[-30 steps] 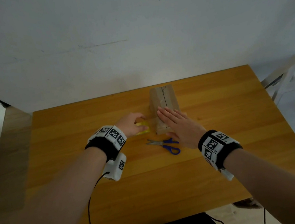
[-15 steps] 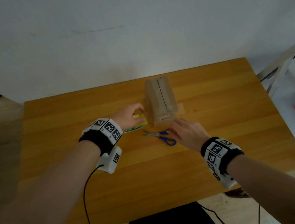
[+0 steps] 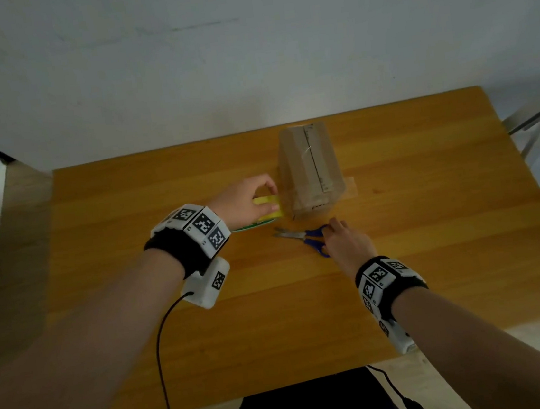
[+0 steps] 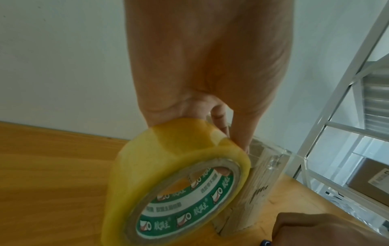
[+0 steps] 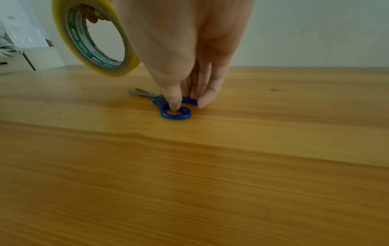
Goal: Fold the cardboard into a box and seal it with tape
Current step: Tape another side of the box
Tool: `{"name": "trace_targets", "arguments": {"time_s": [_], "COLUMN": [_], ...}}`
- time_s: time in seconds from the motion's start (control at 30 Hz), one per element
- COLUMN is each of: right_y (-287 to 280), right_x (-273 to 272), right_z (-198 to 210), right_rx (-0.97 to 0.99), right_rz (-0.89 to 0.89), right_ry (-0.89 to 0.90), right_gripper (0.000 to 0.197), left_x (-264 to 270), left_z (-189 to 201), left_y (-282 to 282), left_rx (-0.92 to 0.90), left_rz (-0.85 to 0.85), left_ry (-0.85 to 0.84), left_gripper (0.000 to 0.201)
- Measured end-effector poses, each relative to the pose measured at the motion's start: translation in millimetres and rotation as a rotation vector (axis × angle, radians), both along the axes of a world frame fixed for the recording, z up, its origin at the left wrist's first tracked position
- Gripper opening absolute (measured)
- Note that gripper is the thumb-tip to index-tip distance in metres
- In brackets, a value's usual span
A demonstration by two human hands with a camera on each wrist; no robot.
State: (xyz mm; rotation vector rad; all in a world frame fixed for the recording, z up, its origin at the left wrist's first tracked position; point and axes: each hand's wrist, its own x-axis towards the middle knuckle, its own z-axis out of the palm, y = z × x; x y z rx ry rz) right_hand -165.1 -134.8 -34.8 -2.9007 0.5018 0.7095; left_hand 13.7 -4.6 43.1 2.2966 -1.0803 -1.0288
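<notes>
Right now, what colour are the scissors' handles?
Blue, on the scissors; clearest in the right wrist view.

Seemingly taped box [image 3: 310, 172] beside tape roll [image 3: 267, 209]

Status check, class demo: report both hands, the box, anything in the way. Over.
Left hand grips tape roll at box side. Right hand touching scissors handles, scissors flat on table. Box upright, taped. No obstruction seen.
</notes>
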Motion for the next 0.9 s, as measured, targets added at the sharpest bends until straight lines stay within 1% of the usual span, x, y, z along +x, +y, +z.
{"name": "trace_targets", "arguments": {"time_s": [0.17, 0.23, 0.3, 0.37, 0.43, 0.57, 0.7, 0.77, 0.83, 0.9], "right_y": [2, 0, -2, -4, -4, 3, 13, 16, 18, 19], "right_x": [-3, -8, -14, -20, -28, -40, -39, -38, -36, -33], "right_z": [9, 14, 19, 21, 21, 22, 27, 28, 30, 33], "right_rx": [0.001, 0.052, 0.219, 0.444, 0.601, 0.822, 1.037, 1.131, 1.193, 1.212], "right_rz": [0.004, -0.036, -0.156, -0.28, -0.369, -0.52, -0.664, -0.717, -0.744, -0.755], "right_ry": [-0.017, -0.025, -0.033, -0.054, -0.062, -0.061, -0.07, -0.111, -0.147, -0.18], "right_gripper": [0.025, 0.024, 0.023, 0.023, 0.024, 0.038, 0.032, 0.027, 0.029, 0.032], "left_x": [0, 0, -1, -2, -3, -4, -7, -8, -9, -10], "left_z": [1, 2, 3, 4, 3, 1, 1, 2, 2, 1], "left_y": [1, 1, 0, 0, 0, 3, 5, 6, 7, 8], "left_rx": [0.009, 0.014, 0.026, 0.031, 0.031, 0.041, 0.037, 0.031, 0.029, 0.023], "left_rz": [-0.006, -0.005, -0.011, -0.013, -0.011, -0.01, 0.001, 0.01, 0.022, 0.032], "left_ry": [-0.006, 0.001, -0.007, -0.021, -0.029, -0.034, -0.024, -0.029, -0.034, -0.029], "left_gripper": [0.028, 0.029, 0.03, 0.03, 0.03, 0.031, 0.03, 0.029, 0.029, 0.029]}}
